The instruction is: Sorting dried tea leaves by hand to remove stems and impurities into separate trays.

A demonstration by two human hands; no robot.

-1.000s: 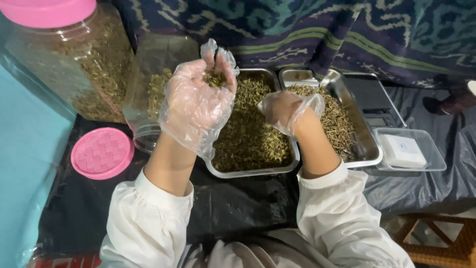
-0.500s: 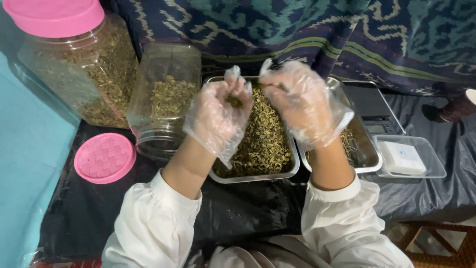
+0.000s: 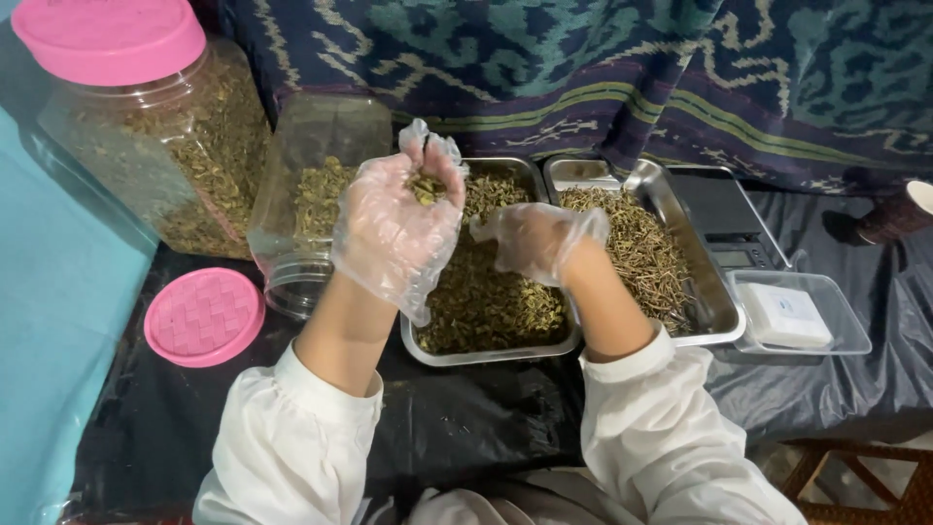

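Both my hands wear thin clear plastic gloves. My left hand (image 3: 394, 233) is raised palm-up above the left steel tray (image 3: 486, 355) and cups a small clump of dried green herb (image 3: 425, 187) at its fingertips. My right hand (image 3: 535, 238) hangs lower, fingers curled down over the herb heaped in that tray; whether it holds a piece is hidden. A second steel tray (image 3: 714, 311) to the right holds thin brownish stems (image 3: 632, 243).
An open clear jar (image 3: 311, 194) lies on its side left of the trays, with its pink lid (image 3: 204, 316) on the black sheet. A big pink-lidded jar (image 3: 146, 126) stands behind. A scale (image 3: 729, 224), a clear plastic box (image 3: 802, 311) and a cup (image 3: 909, 209) sit right.
My right hand rose to meet the left hand's clump, then dropped back down over the left tray. The left hand stayed raised with the herb.
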